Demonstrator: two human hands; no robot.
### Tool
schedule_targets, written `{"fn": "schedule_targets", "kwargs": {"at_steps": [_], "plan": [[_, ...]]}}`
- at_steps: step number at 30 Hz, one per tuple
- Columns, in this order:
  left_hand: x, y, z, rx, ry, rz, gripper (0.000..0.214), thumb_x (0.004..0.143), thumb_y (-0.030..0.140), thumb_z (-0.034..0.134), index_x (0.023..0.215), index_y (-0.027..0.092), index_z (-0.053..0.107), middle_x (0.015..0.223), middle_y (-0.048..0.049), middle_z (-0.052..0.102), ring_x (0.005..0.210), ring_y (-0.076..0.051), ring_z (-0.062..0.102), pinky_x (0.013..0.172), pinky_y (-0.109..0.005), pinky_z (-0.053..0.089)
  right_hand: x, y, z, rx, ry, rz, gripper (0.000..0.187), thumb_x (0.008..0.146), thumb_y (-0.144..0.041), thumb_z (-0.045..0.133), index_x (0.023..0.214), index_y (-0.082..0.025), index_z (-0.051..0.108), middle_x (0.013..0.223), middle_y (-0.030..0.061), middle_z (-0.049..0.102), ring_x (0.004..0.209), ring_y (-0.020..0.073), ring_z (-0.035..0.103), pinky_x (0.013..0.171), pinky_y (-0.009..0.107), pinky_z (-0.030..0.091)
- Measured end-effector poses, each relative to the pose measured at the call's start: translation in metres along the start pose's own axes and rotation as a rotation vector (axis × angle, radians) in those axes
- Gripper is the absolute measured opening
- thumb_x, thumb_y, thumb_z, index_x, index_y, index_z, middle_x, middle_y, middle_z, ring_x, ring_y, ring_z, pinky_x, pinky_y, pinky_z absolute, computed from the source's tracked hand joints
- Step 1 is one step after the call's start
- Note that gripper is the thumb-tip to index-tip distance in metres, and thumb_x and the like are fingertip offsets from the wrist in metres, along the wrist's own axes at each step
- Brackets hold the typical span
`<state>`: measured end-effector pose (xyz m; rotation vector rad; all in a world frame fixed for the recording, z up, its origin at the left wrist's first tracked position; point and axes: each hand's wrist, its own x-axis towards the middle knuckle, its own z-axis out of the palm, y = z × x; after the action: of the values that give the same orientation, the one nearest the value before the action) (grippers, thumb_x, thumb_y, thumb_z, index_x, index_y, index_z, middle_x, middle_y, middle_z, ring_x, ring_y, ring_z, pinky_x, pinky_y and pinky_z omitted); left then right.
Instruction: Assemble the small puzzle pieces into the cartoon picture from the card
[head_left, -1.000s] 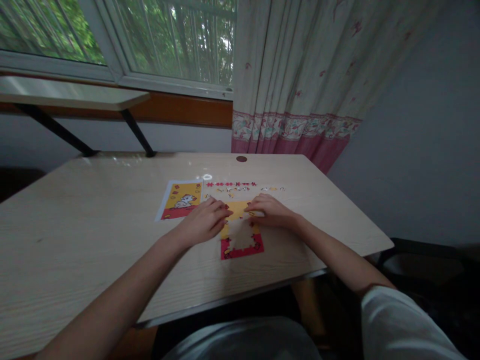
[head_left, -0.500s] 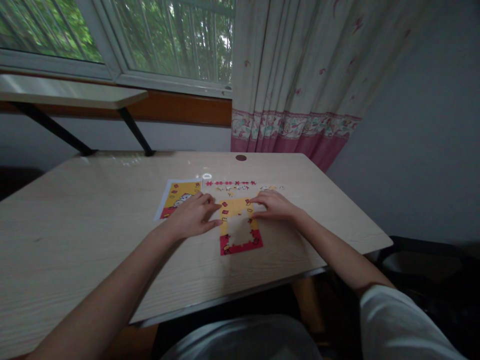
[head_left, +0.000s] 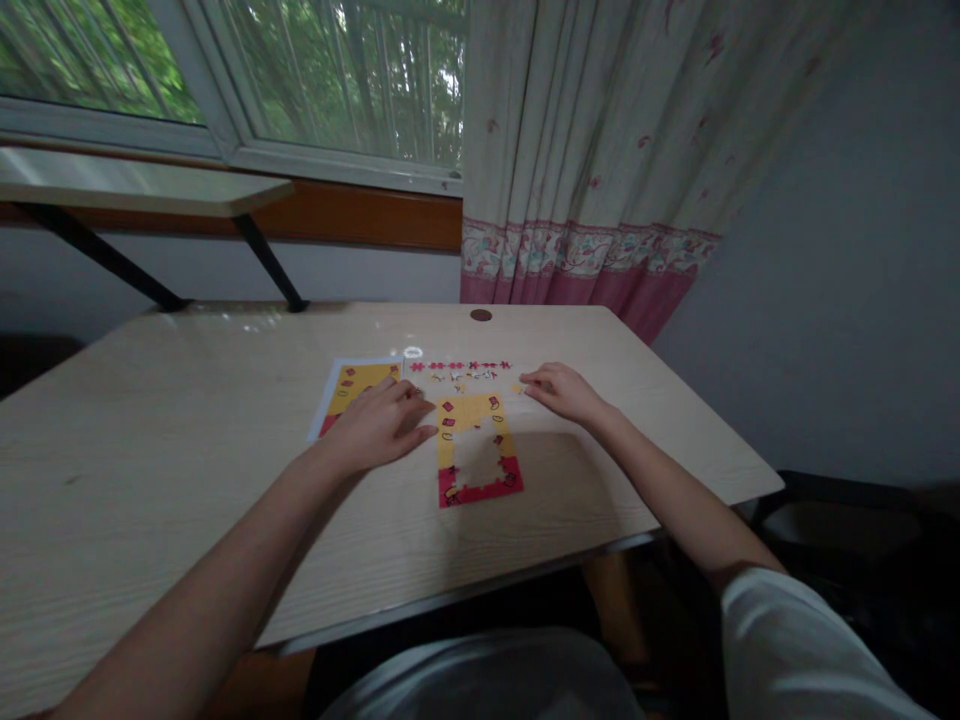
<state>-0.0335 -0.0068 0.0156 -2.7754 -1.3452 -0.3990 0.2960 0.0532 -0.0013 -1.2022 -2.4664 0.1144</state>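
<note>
A partly assembled jigsaw puzzle (head_left: 480,494) lies on the table, a yellow and red frame around a bare middle. Just off its upper left edge rests my left hand (head_left: 382,422), thumb and fingers apart, holding nothing. It covers part of a printed reference picture (head_left: 352,385) in the same colours. Beyond the puzzle's upper right corner, my right hand (head_left: 566,392) has its thumb and index finger closed at a small yellow puzzle piece (head_left: 517,388). Loose red puzzle pieces (head_left: 456,366) form a row behind the puzzle, with several white and yellow ones (head_left: 461,378) in front of them.
The wooden table (head_left: 187,450) carries a raised shelf (head_left: 150,185) on dark supports at the back left. A round dark cap (head_left: 481,315) sits near the back edge. Behind are a window and a patterned curtain (head_left: 585,200). A dark chair (head_left: 825,500) stands at the right.
My right hand has left the puzzle's right edge and moved up and away to the yellow piece. My left hand has drawn slightly left, off the puzzle's edge.
</note>
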Motion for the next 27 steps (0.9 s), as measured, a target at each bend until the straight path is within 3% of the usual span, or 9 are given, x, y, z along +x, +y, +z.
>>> {"fn": "schedule_targets", "kwargs": {"at_steps": [5,10,15,22,27], "plan": [[0.000,0.001,0.000,-0.020,0.019,0.003,0.035,0.086,0.043,0.048,0.102,0.019,0.066,0.099,-0.0099,0.059,0.093,-0.024,0.053,0.083,-0.038,0.042,0.004,-0.008,0.012,-0.003,0.010,0.086,0.025,0.083,-0.036,0.059,0.097,-0.018,0.069,0.087,0.0078,0.066,0.082,0.0180,0.057,0.078,0.030,0.041],[0.000,0.003,-0.001,-0.031,0.020,-0.001,0.034,0.087,0.040,0.046,0.103,0.018,0.066,0.098,-0.0107,0.058,0.094,-0.024,0.053,0.082,-0.039,0.042,0.009,-0.015,0.015,0.126,0.040,0.176,0.012,0.076,-0.023,0.065,0.083,-0.015,0.068,0.083,0.0064,0.066,0.081,0.0165,0.058,0.079,0.031,0.041],[0.002,0.008,0.002,-0.104,0.083,-0.004,0.031,0.088,0.036,0.045,0.101,0.017,0.066,0.095,-0.0100,0.060,0.092,-0.023,0.052,0.082,-0.039,0.042,0.008,-0.021,0.011,0.264,0.042,0.233,0.010,0.071,-0.016,0.066,0.080,-0.014,0.065,0.081,0.0050,0.066,0.077,0.0148,0.058,0.075,0.029,0.041],[0.014,0.038,0.010,-0.469,0.189,-0.146,0.024,0.084,0.030,0.049,0.083,0.017,0.070,0.082,-0.0069,0.068,0.080,-0.019,0.056,0.077,-0.036,0.043,0.008,-0.048,0.017,0.664,0.115,0.184,0.025,0.076,-0.030,0.061,0.096,-0.015,0.064,0.078,0.0026,0.066,0.063,0.0099,0.055,0.059,0.023,0.041],[0.025,0.054,0.020,-0.765,0.193,-0.344,0.028,0.076,0.036,0.057,0.082,0.013,0.071,0.081,-0.0089,0.068,0.070,-0.017,0.057,0.065,-0.031,0.044,0.010,-0.072,0.025,0.899,0.095,0.185,0.028,0.071,-0.036,0.066,0.091,-0.015,0.066,0.073,0.0029,0.066,0.063,0.0106,0.057,0.058,0.023,0.043]]}}
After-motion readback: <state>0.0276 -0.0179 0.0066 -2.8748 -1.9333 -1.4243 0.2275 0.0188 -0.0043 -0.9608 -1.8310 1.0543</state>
